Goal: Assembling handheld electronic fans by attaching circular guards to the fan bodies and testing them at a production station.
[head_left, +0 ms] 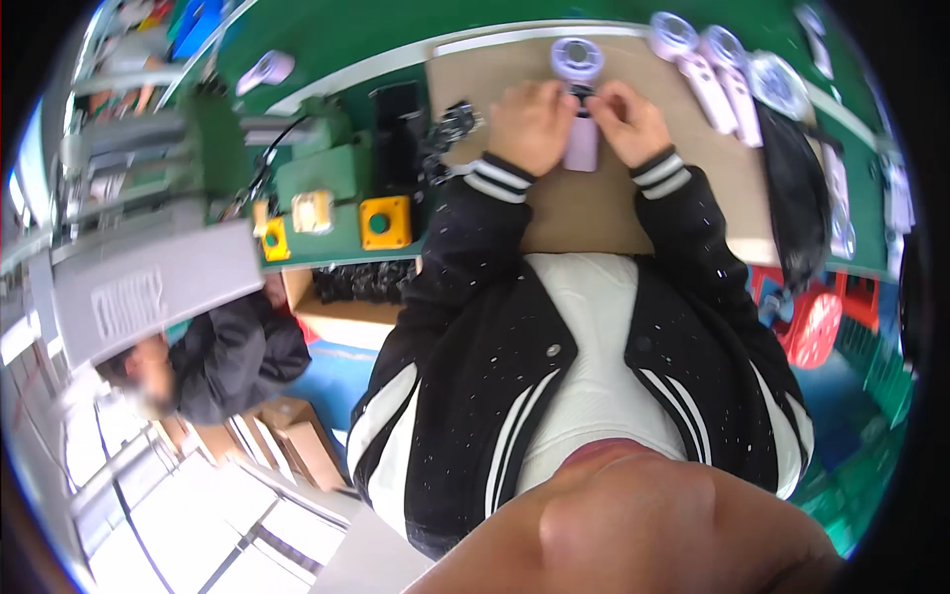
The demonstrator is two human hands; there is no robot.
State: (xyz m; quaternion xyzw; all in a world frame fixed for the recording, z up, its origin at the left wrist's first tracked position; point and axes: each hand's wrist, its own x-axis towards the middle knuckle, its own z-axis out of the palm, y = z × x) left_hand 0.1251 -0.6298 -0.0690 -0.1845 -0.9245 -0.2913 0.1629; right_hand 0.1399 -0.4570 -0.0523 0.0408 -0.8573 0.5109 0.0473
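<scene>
A lilac handheld fan with a round ring-shaped head (577, 61) and a straight handle (582, 147) lies on the brown work board (564, 213), head pointing away from me. Dark parts show at its neck between the head and the handle. My left hand (532, 127) is closed at the left side of this neck, its fingers pressed together on the fan. From the right, my right hand (633, 124) has its thumb and fingertips curled in a pinch at the same neck. Whatever small piece may be between those fingertips is too small to make out.
Two more lilac fans (705, 94) lie at the right, beside a clear-wrapped round part (778, 85) and a black bag (797, 188). At left stand a green press-like machine (322, 168), a yellow button box (385, 223) and dark small parts (455, 124). Another person (237, 351) is at lower left.
</scene>
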